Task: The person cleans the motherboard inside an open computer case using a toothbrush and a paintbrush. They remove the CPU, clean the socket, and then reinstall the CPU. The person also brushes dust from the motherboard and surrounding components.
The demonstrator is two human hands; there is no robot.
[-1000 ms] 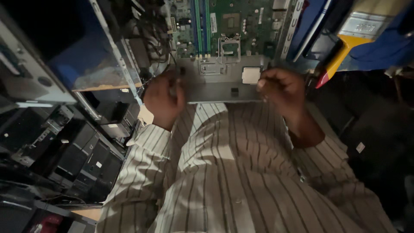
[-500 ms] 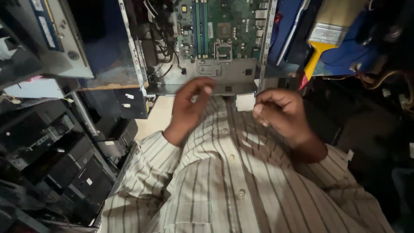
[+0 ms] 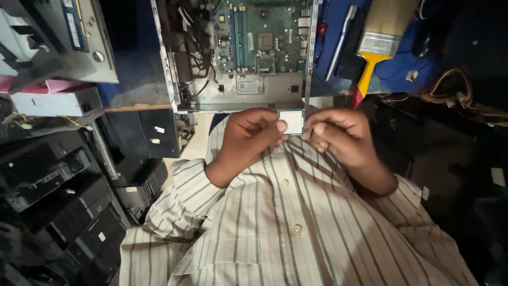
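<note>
A small square processor chip (image 3: 291, 121) with a silver lid and green edge is held in front of my chest. My left hand (image 3: 248, 136) pinches its left edge with thumb and fingertips. My right hand (image 3: 338, 135) grips its right edge the same way. Beyond the hands lies an open desktop computer case (image 3: 243, 90) with a green motherboard (image 3: 262, 34) inside, its bare socket (image 3: 264, 61) near the middle. Both forearms are in a cream striped shirt.
A wide paintbrush (image 3: 378, 39) with a yellow-and-red handle and a white toothbrush (image 3: 341, 34) lie on a blue surface right of the case. Stacked dark computer units (image 3: 58, 185) fill the left side. A grey drive unit (image 3: 53, 45) sits at upper left. Loose cables (image 3: 450, 90) lie at right.
Both hands have drawn back from the case toward my chest and come together. The chip, first in my right hand alone, is now held by both hands.
</note>
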